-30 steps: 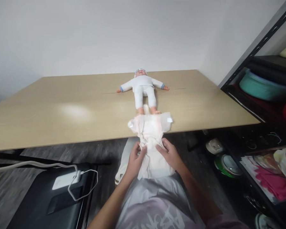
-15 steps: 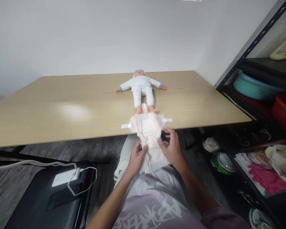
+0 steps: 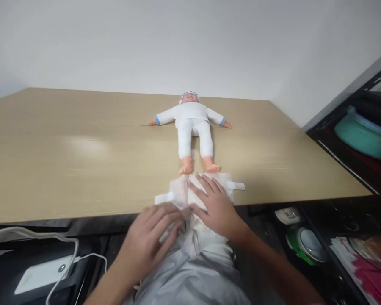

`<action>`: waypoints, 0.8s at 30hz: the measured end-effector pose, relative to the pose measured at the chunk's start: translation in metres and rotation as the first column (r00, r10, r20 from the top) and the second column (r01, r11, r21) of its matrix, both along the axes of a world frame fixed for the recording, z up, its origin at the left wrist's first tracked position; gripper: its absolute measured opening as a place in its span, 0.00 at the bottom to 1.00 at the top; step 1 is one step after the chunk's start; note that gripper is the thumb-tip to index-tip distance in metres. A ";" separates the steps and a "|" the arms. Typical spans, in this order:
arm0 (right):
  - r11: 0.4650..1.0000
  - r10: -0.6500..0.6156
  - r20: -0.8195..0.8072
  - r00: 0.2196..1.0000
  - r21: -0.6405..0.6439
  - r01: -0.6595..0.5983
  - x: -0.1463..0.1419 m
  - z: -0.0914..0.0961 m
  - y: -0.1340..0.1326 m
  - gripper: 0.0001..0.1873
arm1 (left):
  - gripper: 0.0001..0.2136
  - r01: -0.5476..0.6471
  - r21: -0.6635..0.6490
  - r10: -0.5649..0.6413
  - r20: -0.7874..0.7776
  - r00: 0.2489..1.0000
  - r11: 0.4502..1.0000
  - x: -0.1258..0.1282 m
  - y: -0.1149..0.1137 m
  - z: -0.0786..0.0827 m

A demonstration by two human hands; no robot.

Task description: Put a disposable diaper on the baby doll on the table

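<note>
An unfolded white diaper (image 3: 206,231) lies over the table's front edge, its near end hanging toward my lap. White tape tabs (image 3: 236,185) stick out at both sides of its far end. My right hand (image 3: 214,205) rests flat on the diaper, fingers spread. At the diaper's left edge, my left hand (image 3: 155,233) is slightly blurred, its fingers curled on the thin material. Just beyond the diaper lies a baby doll (image 3: 193,123) on its back, in white clothes with blue cuffs, feet toward me and arms spread.
The wooden table (image 3: 114,169) reaches back to the wall. At lower left a white power bank (image 3: 46,273) with cables lies on a black seat. A dark shelf on the right holds a teal basin (image 3: 363,131) and a pink cloth (image 3: 371,271).
My right hand has gone from pinching the diaper's side to lying flat on it farther forward. My left hand has moved left. The view has shifted closer to the table.
</note>
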State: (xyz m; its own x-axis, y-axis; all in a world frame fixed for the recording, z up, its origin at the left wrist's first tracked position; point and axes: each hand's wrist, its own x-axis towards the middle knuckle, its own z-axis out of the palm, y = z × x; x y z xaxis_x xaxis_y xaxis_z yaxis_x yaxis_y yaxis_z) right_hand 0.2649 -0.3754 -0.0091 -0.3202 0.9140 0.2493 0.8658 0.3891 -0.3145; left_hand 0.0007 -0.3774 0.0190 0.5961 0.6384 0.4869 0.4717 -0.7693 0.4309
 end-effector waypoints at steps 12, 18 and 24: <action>1.000 0.018 -0.015 1.000 -0.003 -0.018 -0.002 -0.001 0.002 0.40 | 0.45 0.436 -0.022 -0.380 -0.530 0.758 0.900 0.085 0.230 0.039; 0.998 0.050 -0.025 0.998 -0.027 -0.050 0.000 0.004 0.004 0.41 | 0.28 0.587 -0.188 -0.609 -0.384 0.694 0.788 0.113 0.239 0.039; 0.993 0.060 -0.026 0.998 -0.098 -0.062 0.007 0.011 0.021 0.42 | 0.09 0.649 -0.061 -0.650 -0.162 0.743 0.758 0.119 0.245 0.049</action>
State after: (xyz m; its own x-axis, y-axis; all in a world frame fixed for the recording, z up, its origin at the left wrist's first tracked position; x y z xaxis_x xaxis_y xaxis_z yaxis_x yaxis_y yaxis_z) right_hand 0.2719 -0.3545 0.0023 -0.3711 0.9136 0.1663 0.8337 0.4066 -0.3737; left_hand 0.1200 -0.1322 0.0680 0.9364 0.0678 0.3442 -0.0791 -0.9151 0.3954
